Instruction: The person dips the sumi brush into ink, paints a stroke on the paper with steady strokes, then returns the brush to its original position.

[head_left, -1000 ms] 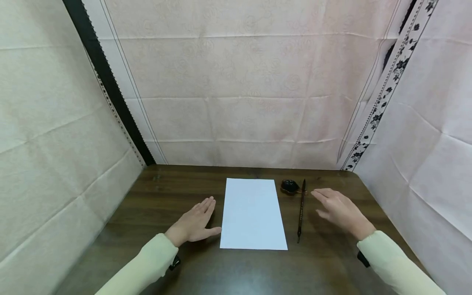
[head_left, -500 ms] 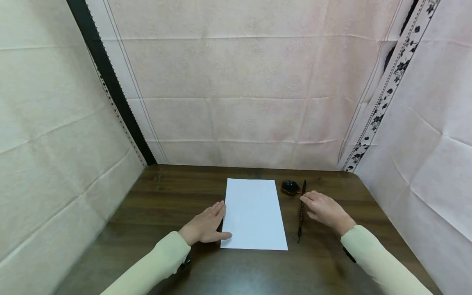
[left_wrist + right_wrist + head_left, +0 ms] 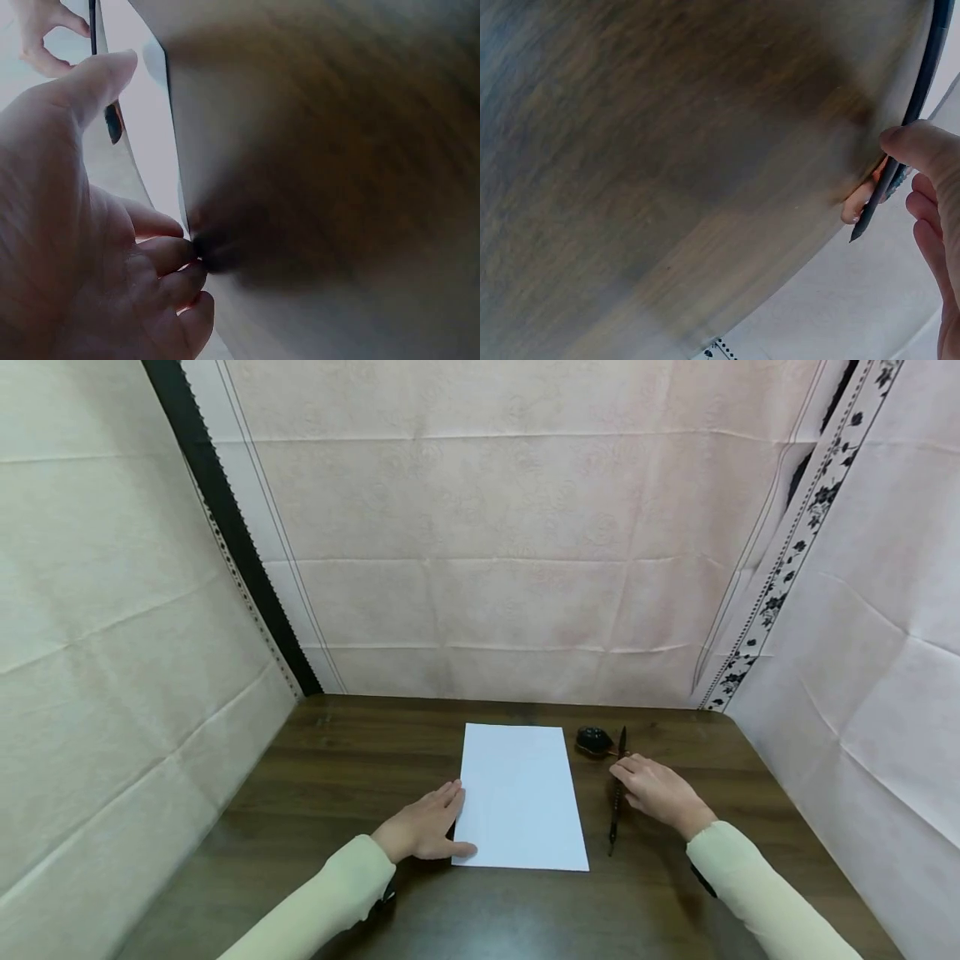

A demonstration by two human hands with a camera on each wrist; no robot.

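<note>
A white sheet of paper lies flat on the dark wooden table. Along its left edge rests my left hand, the thumb over the lower left corner and the fingers held fairly straight. To the right of the sheet is a dark writing brush, its pointed tip toward the far side. My right hand pinches the brush's upper part; the right wrist view shows the thumb against the brush. A glossy black dish, leaf-like in outline, sits left of the brush tip.
White cloth hangs behind the table. More cloth closes in the left side and the right side, the latter with a black floral border. Pale green sleeves cover both forearms.
My left hand has slid right, from beside the sheet onto its left edge. My right hand has moved left to the brush and taken hold of it.
</note>
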